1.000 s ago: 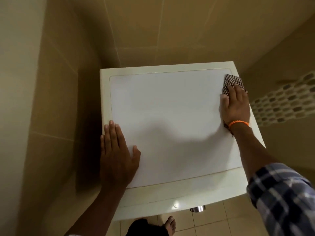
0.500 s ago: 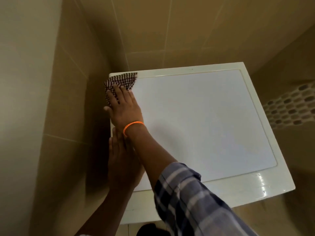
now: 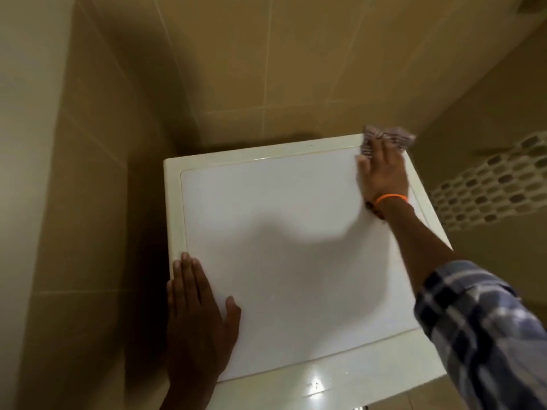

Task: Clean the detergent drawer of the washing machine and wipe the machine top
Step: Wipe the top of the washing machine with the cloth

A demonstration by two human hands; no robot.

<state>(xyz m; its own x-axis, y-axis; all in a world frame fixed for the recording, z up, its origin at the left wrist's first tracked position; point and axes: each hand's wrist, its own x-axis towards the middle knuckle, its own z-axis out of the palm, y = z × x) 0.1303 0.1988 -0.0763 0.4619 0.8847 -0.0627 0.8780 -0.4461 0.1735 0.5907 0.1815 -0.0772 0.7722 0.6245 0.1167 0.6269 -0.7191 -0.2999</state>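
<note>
Right hand point(image 3: 383, 170), fingers straight, pressing blurred brown checked cloth point(image 3: 387, 137) flat onto far right corner of glossy white washing machine top point(image 3: 284, 241). Left hand point(image 3: 196, 315) resting flat, fingers extended, on near left edge, holding nothing.

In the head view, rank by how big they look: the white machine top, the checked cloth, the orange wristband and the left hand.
1. White washing machine top
2. Left hand, though it lies nearer the camera
3. Dark checked cloth, mostly hidden under the right hand
4. Thin orange wristband
</note>
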